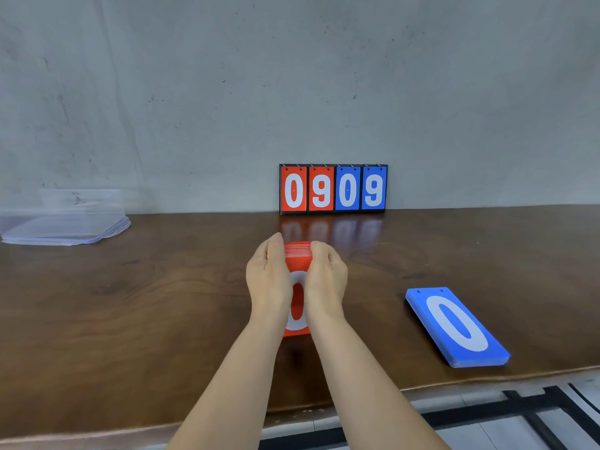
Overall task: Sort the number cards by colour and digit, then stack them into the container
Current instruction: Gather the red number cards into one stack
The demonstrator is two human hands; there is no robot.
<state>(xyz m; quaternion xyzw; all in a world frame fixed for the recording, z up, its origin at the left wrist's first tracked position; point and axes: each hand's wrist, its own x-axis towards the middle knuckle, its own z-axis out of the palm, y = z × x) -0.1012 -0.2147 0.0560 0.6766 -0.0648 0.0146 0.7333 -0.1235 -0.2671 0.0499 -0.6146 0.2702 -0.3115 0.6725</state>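
A stack of red number cards (297,303) with a white 0 on top sits in the middle of the wooden table (130,303). My left hand (268,280) grips its left side and my right hand (325,280) grips its right side, fingers curled over the far end. A stack of blue number cards (456,326), also showing a white 0, lies flat to the right, apart from both hands. The clear plastic container (61,219) stands at the far left by the wall.
A black flip scoreboard (333,189) showing red 0 9 and blue 0 9 leans against the grey wall behind the red stack. The table's front edge runs below my forearms, with tiled floor beyond it at lower right.
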